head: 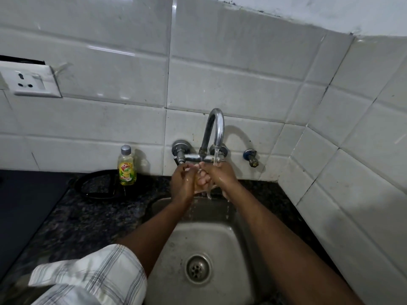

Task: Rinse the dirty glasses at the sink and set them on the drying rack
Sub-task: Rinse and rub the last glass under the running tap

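Two hands meet under the tap (213,133), above the far edge of the steel sink (222,243). The left hand (184,183) and right hand (220,176) press together, fingers interlaced in the running water; whether either grip holds a glass cannot be told. No glass shows clearly. A soap bottle (127,166) stands on the dark worktop (88,216), left of the tap.
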